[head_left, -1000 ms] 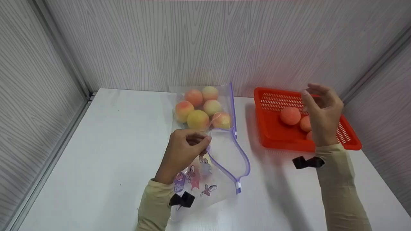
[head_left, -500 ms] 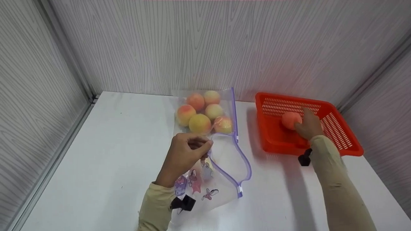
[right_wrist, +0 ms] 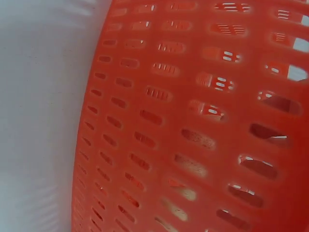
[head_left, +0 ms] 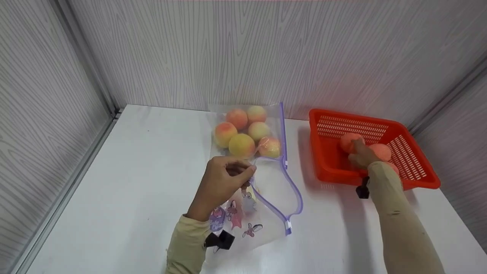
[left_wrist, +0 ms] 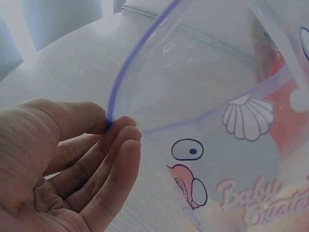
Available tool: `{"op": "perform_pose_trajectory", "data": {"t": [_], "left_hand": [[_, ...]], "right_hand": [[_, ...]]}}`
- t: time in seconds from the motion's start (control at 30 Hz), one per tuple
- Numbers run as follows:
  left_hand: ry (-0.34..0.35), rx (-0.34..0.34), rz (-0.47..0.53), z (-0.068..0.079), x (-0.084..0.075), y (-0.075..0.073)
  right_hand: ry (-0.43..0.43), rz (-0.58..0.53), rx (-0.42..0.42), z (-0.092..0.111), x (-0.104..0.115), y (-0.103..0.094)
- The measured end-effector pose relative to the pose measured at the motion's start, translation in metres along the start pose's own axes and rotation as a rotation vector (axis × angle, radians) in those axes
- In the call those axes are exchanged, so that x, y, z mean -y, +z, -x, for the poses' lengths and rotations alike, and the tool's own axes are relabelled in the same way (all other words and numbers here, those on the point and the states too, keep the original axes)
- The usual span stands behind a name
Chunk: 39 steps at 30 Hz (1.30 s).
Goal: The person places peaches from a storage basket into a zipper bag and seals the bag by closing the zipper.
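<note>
My left hand (head_left: 224, 182) pinches the purple-rimmed mouth of a clear zip bag (left_wrist: 120, 92) printed with cartoon figures. In the left wrist view the thumb and fingers (left_wrist: 120, 159) meet on that rim, and the bag's mouth gapes. Over on the right, my right hand (head_left: 363, 155) reaches into a red plastic basket (head_left: 319, 163). Its fingers curl against a pinkish peach (head_left: 350, 141), partly covering it. Another peach (head_left: 380, 151) lies beside the hand, and one more shows partly behind the sleeve. Only the basket's slotted wall (right_wrist: 193, 116) fills the right wrist view, so the fingers are hidden there.
Behind my left hand lies a second clear zip bag (head_left: 282, 125) with several peaches (head_left: 241, 145) inside. A white table (head_left: 159, 182) carries everything. Grey wood-grain panels (head_left: 213, 53) rise at the back and both sides.
My right hand has come down from above the basket into it and onto a peach. The left hand keeps its pinch on the bag. The head view has shifted slightly.
</note>
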<state>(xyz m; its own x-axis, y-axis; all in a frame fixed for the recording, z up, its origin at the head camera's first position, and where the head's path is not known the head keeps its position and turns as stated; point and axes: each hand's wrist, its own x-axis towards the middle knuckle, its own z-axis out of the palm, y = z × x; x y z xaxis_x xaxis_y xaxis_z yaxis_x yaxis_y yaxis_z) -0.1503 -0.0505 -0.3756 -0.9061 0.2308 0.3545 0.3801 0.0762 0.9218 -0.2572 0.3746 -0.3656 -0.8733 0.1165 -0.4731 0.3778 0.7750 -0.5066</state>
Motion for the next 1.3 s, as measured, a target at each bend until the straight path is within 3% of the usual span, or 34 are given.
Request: {"op": "perform_pose_trajectory", "data": {"t": [0.07, 0.17, 0.33, 0.5, 0.77, 0.9, 1.03, 1.13, 1.3], "left_hand": [[0.002, 0.007, 0.004, 0.0, 0.0, 0.0], [-0.005, 0.016, 0.0, 0.001, 0.0, 0.001], [-0.013, 0.009, -0.014, 0.0, 0.0, -0.001], [-0.016, 0.017, -0.01, 0.0, -0.002, -0.001], [0.005, 0.013, -0.019, 0.0, -0.001, 0.0], [0.0, 0.008, -0.021, 0.0, -0.002, -0.001], [-0.002, 0.007, -0.013, 0.001, -0.002, -0.002], [0.0, 0.009, -0.009, 0.0, -0.002, -0.002], [-0.005, 0.005, -0.015, 0.001, -0.002, -0.001]], "right_hand": [[0.028, -0.03, 0.008, -0.001, -0.003, 0.0], [-0.021, 0.005, -0.029, -0.008, -0.007, -0.001], [-0.142, 0.23, -0.119, -0.026, -0.015, -0.003], [-0.148, 0.286, -0.168, -0.034, -0.02, -0.002], [-0.212, 0.197, -0.202, -0.025, -0.006, 0.002], [-0.247, 0.2, -0.285, -0.026, 0.0, 0.007], [-0.223, 0.155, -0.344, -0.028, 0.002, 0.016], [-0.202, 0.135, -0.342, -0.028, 0.004, 0.019], [-0.187, 0.198, -0.277, -0.025, 0.005, 0.017]]}}
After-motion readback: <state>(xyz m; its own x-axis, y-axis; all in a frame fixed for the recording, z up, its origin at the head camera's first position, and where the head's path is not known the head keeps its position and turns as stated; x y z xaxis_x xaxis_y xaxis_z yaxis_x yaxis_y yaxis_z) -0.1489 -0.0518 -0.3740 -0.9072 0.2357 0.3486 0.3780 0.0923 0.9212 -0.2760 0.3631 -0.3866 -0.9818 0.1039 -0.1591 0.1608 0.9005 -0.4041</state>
